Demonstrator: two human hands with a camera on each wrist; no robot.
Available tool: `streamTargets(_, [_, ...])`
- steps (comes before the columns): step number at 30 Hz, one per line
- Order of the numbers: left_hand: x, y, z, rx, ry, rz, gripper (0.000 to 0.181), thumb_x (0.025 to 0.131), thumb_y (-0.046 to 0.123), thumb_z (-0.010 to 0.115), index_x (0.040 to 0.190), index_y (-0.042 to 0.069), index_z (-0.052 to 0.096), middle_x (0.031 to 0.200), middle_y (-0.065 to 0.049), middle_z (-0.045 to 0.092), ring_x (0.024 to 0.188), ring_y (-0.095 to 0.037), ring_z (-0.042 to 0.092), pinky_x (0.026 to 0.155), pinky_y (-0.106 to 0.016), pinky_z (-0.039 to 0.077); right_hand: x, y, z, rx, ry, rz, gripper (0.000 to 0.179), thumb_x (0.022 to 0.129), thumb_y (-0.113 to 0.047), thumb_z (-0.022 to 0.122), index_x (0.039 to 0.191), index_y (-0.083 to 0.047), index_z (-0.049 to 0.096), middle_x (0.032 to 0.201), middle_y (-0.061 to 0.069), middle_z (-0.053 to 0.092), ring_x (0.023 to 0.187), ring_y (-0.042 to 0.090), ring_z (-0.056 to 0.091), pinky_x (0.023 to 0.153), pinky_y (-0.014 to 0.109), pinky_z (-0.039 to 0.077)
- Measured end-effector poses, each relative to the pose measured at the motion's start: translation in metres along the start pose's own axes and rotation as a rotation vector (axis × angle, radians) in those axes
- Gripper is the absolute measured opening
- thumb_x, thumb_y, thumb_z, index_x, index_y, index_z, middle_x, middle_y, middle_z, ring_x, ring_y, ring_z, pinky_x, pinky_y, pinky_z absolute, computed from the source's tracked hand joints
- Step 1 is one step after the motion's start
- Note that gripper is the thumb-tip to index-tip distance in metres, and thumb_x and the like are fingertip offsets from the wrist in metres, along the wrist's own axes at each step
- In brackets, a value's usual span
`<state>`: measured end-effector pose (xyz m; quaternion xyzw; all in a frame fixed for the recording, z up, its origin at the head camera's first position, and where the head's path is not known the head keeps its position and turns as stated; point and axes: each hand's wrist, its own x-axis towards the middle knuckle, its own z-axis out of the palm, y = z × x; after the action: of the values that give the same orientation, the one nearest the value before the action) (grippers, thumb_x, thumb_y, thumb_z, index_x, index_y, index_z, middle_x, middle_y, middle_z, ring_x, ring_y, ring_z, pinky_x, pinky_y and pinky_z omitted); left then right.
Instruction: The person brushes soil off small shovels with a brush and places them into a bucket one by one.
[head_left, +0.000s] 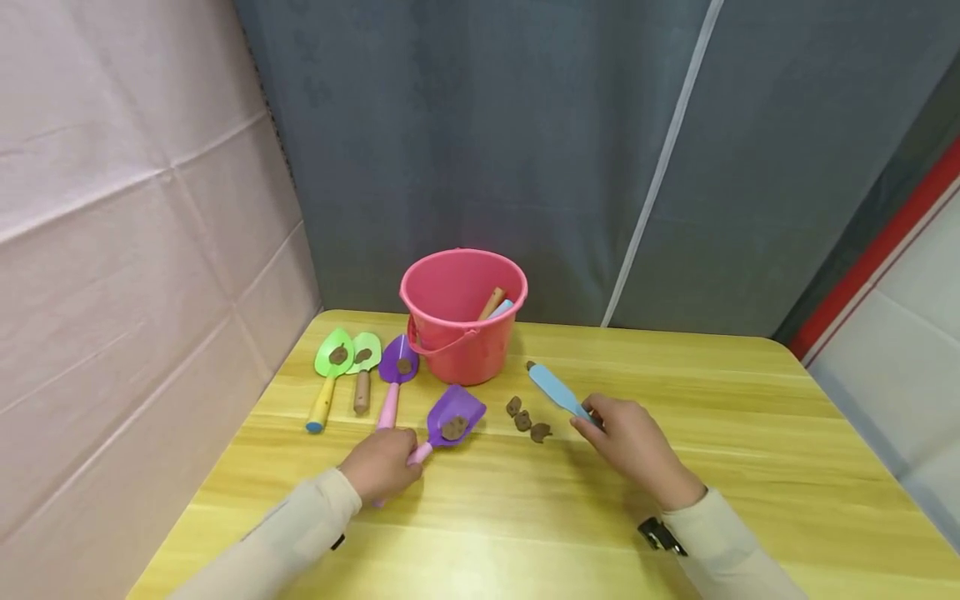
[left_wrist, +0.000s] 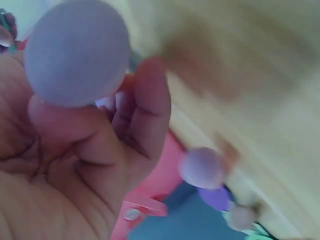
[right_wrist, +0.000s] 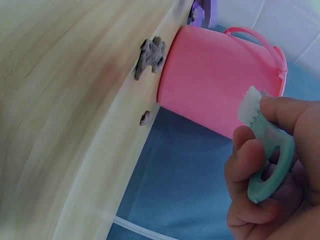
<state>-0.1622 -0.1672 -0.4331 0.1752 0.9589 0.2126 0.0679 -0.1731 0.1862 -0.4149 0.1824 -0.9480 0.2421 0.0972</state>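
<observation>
My left hand (head_left: 381, 465) grips the pink handle of a purple toy shovel (head_left: 467, 403), which carries a brown lump (head_left: 453, 428) in its scoop. The handle's round end (left_wrist: 75, 55) fills much of the left wrist view. In my right hand (head_left: 630, 442), thumb and fingers pinch a light blue brush (head_left: 553, 387); its looped handle and pale bristles (right_wrist: 249, 107) show in the right wrist view. The brush's far end is by a small brown lump (right_wrist: 145, 118) on the table. Several brown lumps (head_left: 522, 421) lie between the shovel and the brush.
A pink bucket (head_left: 467, 358) stands at the table's back, holding a wooden handle (head_left: 492, 303) and a light blue piece. To its left lie a green shovel (head_left: 327, 358), a pale green one (head_left: 372, 343) and another purple shovel (head_left: 389, 367), each with a brown lump.
</observation>
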Motion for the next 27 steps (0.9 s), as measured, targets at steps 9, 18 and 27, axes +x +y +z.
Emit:
streamTargets(9, [0.015,0.041,-0.005,-0.083,0.008,0.079,0.015,0.087,0.01,0.068,0.077,0.01,0.056,0.065,0.002,0.052,0.057,-0.012,0.051,0.054,-0.029,0.045,0.001,-0.02,-0.002,0.014,0.007,-0.064,0.014,0.092,-0.02,0.073,0.088,-0.012,0.063,0.061,-0.009,0.043,0.05,0.004,0.035,0.046,0.023,0.031])
streamTargets(18, [0.023,0.07,0.002,-0.226,-0.056,0.07,0.016,0.087,0.009,0.069,0.081,0.007,0.055,0.065,-0.003,0.052,0.04,-0.01,0.052,0.038,-0.027,0.046,-0.003,-0.043,0.022,-0.036,-0.053,-0.171,0.02,0.089,-0.022,0.075,0.083,-0.016,0.057,0.063,-0.01,0.041,0.054,0.004,0.037,0.049,0.022,0.033])
streamTargets(27, [0.022,0.077,0.002,-0.241,-0.073,0.057,0.016,0.088,0.007,0.064,0.077,0.008,0.053,0.063,-0.003,0.052,0.036,-0.01,0.053,0.037,-0.026,0.045,-0.006,-0.041,0.036,-0.082,-0.064,-0.119,0.018,0.088,-0.021,0.077,0.087,-0.013,0.061,0.063,-0.01,0.044,0.054,0.007,0.04,0.049,0.024,0.037])
